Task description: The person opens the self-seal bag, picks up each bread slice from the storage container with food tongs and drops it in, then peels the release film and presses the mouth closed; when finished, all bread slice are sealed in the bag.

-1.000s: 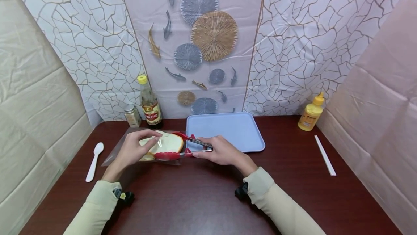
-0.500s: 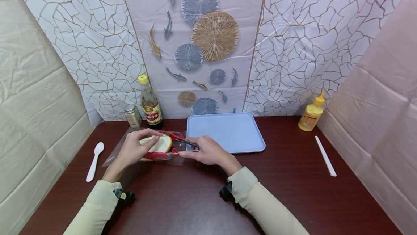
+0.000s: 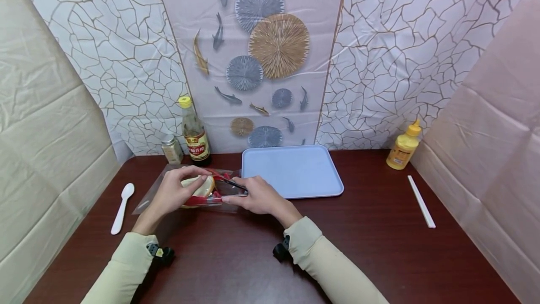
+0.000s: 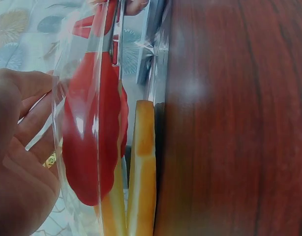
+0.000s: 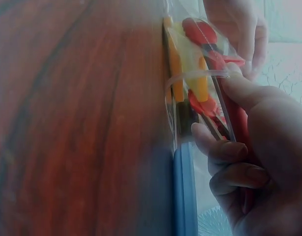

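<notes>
My left hand (image 3: 170, 194) pinches the upper film of a clear plastic bag (image 3: 153, 195) lying at the table's left. Slices of bread (image 4: 144, 162) are inside it, one above another. With thumb and fingers, my right hand (image 3: 262, 195) grips red-and-metal tongs (image 5: 239, 128) near the bag's mouth. The tongs' red heads (image 4: 89, 128) reach inside the bag, one along each side of the upper slice. Whether they touch the bread I cannot tell. Part of the bread is hidden behind my left hand in the head view.
A light blue tray (image 3: 291, 173) lies right of the bag. Behind the bag stand a sauce bottle (image 3: 196, 142) and a small jar (image 3: 172, 149). A white spoon (image 3: 123, 208) is at left; a yellow squeeze bottle (image 3: 402, 147) and white chopsticks (image 3: 421, 201) at right.
My right hand has moved left, sliding the tongs deeper into the bag along the bread. My left hand has stayed in place on the film.
</notes>
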A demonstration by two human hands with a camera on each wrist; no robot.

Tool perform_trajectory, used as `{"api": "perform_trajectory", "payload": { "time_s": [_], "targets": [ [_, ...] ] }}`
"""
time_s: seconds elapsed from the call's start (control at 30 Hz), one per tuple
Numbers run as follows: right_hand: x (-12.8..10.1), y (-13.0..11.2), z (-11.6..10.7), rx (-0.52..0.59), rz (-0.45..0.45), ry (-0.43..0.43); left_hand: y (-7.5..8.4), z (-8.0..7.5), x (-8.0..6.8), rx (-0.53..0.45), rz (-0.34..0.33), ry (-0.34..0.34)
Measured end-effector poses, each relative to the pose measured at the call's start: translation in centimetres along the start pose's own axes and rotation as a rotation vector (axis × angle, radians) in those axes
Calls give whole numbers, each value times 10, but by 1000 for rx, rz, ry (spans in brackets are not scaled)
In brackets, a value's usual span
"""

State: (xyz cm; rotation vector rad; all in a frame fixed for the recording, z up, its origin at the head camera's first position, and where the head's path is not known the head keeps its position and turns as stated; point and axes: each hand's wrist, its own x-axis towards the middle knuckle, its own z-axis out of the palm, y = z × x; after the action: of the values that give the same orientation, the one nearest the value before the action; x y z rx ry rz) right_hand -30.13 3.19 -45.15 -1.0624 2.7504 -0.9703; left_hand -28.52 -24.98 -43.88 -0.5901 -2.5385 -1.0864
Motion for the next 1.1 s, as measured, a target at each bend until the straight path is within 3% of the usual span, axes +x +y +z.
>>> {"api": "perform_trajectory", "payload": {
  "time_s": [0.3, 0.83, 1.1],
  "targets": [
    [0, 0, 3, 23, 10, -27, -2, 1, 0, -2, -7, -13],
    [2, 1, 4, 32, -1, 13, -2, 0, 1, 2, -13, -20],
    [-1, 4, 2, 180, 26, -24, 1, -1, 0, 11, -6, -19]
  ]
}}
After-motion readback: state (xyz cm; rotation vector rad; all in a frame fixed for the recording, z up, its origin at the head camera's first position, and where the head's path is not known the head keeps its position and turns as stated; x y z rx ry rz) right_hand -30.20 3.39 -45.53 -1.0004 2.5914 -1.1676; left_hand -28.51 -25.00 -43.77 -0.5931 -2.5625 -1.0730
